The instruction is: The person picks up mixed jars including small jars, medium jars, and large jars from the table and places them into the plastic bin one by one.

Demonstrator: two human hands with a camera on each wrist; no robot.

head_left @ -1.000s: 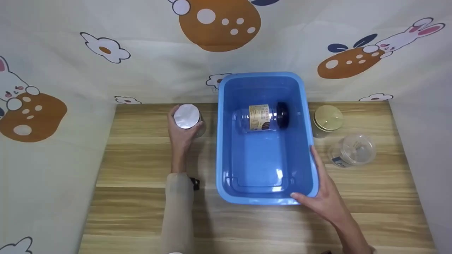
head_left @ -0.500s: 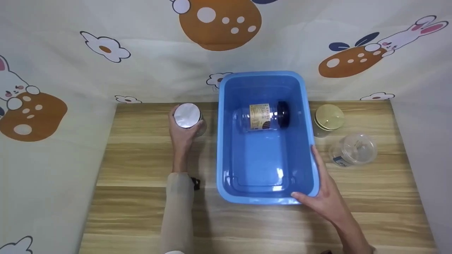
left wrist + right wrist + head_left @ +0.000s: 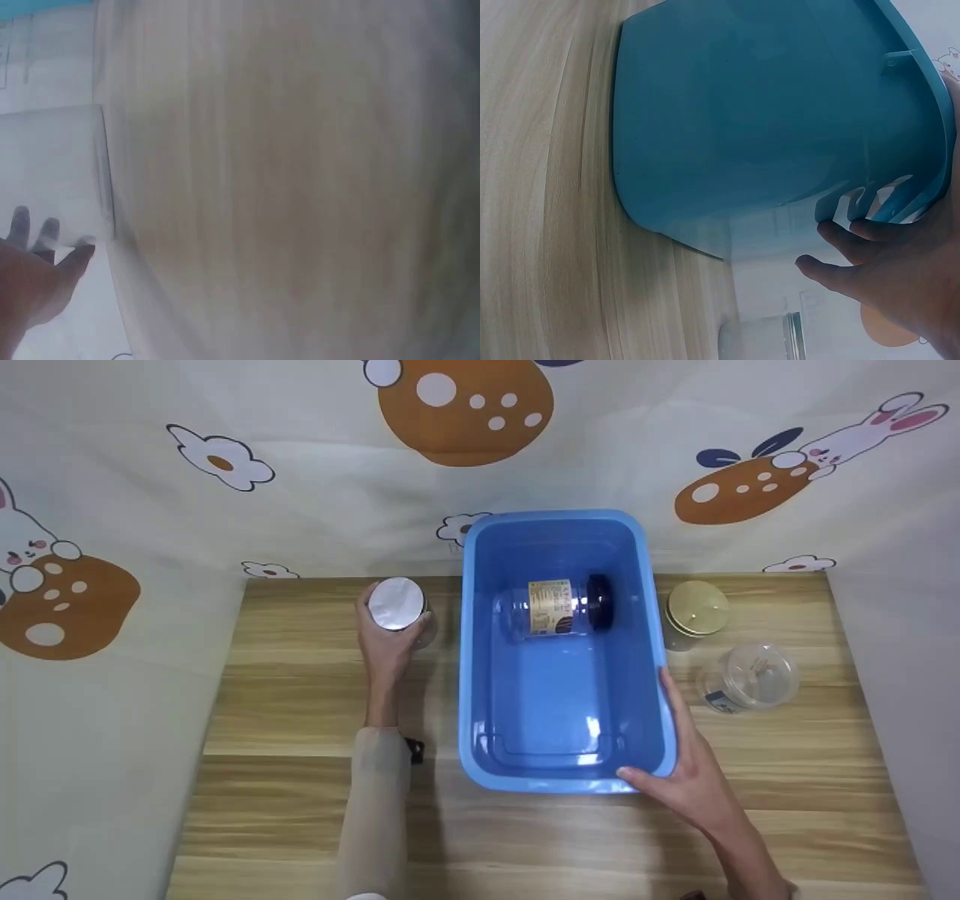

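My left hand [image 3: 386,649] grips a clear jar with a round silver top [image 3: 396,604], fingers on its left side and thumb on its right. It stands upright on the wooden table. In the left wrist view, the fingers of the left hand [image 3: 45,277] lie against the jar's pale side [image 3: 52,172]. My right hand [image 3: 694,780] holds the near right corner of a blue plastic tub [image 3: 562,787], thumb over the rim. From the right wrist view, the fingers of that hand [image 3: 885,262] spread along the outer wall of the tub [image 3: 742,112].
Inside the tub a clear jar with a black lid and tan label [image 3: 551,607] lies on its side. Right of the tub stand a gold-lidded jar [image 3: 697,611] and a clear-lidded jar [image 3: 754,679]. A patterned cloth wall [image 3: 337,510] rises behind the wooden table [image 3: 292,720].
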